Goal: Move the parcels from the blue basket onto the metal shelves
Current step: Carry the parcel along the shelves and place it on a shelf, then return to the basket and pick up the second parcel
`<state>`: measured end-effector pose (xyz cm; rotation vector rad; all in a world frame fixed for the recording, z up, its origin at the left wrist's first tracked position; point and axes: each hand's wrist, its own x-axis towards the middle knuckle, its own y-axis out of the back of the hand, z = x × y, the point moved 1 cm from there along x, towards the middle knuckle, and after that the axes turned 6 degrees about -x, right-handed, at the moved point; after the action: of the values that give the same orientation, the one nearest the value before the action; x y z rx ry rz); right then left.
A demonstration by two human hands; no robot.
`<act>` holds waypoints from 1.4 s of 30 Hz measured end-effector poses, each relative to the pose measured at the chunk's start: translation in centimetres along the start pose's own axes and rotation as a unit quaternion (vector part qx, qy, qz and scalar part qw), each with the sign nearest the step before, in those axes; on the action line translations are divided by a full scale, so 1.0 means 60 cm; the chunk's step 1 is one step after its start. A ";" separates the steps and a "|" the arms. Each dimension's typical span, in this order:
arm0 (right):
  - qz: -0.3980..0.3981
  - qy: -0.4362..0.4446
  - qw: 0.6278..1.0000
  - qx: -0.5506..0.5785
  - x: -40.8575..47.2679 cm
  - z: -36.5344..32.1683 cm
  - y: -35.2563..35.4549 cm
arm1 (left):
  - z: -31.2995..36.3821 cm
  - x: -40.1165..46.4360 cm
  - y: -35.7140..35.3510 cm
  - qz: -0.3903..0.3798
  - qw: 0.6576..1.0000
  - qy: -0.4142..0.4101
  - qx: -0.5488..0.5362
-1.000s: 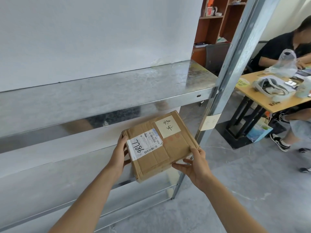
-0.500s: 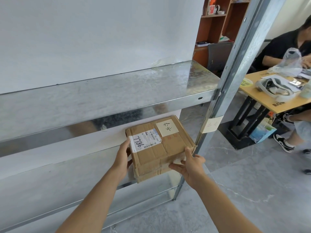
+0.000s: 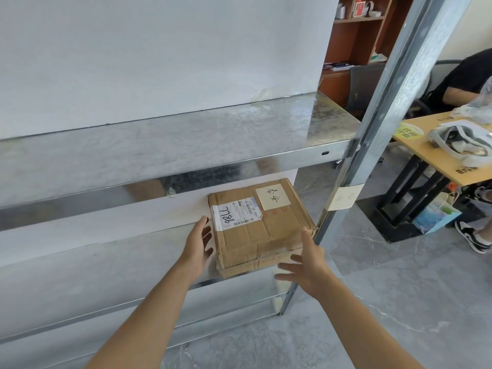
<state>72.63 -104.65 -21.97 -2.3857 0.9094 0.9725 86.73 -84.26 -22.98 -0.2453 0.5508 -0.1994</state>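
The parcel fills the lower shelf's right end against the upright post; leftward the shelf lies bare.

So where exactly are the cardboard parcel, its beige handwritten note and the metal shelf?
cardboard parcel (image 3: 262,235): head view, top face.
beige handwritten note (image 3: 273,197): head view, centre.
metal shelf (image 3: 93,262): head view, bare surface.

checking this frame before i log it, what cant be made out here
- Head view: the blue basket is outside the frame.
- The cardboard parcel's far end sits under the upper metal shelf; how deep it reaches is hidden.
- Fine print on its shipping label is too small.
- Whether the open left hand and right hand touch the parcel is unclear.
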 end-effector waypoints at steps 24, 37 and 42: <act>-0.522 0.163 0.801 -0.244 -0.253 0.115 -0.365 | 0.023 -0.470 0.389 0.293 0.895 -0.261 -0.212; -0.636 0.153 0.640 -0.403 -0.574 0.505 -0.625 | -0.080 -0.815 0.752 0.418 0.844 -0.275 -0.194; -0.634 0.137 0.621 -0.441 -0.662 0.637 -0.724 | -0.100 -0.894 0.885 0.454 0.832 -0.253 -0.191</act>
<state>63.66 -35.54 -13.58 -2.8853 -1.5347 0.3772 45.19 -21.27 -16.56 -0.3835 0.1213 0.9010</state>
